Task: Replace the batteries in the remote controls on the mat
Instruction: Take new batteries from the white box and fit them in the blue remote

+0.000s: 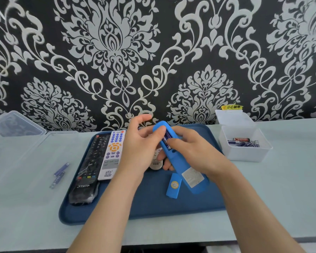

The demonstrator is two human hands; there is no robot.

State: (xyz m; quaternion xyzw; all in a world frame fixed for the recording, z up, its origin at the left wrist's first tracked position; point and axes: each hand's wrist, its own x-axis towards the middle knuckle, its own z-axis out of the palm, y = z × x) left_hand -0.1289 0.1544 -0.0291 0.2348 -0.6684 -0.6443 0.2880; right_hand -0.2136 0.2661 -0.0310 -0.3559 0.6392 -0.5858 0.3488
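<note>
A blue remote [188, 172] is held back side up above the dark blue mat [150, 203], its battery bay open with a battery [167, 139] showing inside. My left hand [137, 143] grips the remote's far end, thumb at the bay. My right hand [193, 148] wraps the remote's middle, its thumb pressing on the battery. The blue battery cover [174, 186] lies on the mat below the remote. A black remote [88, 168] and a white remote [112, 154] lie side by side on the mat's left. A small white remote [156, 164] is partly hidden under my hands.
Two loose batteries [59, 173] lie on the table left of the mat. A white box [244, 145] with several batteries stands at the right, its lid up against the wall. A clear plastic box [16, 125] sits at the far left. The table's front edge runs below.
</note>
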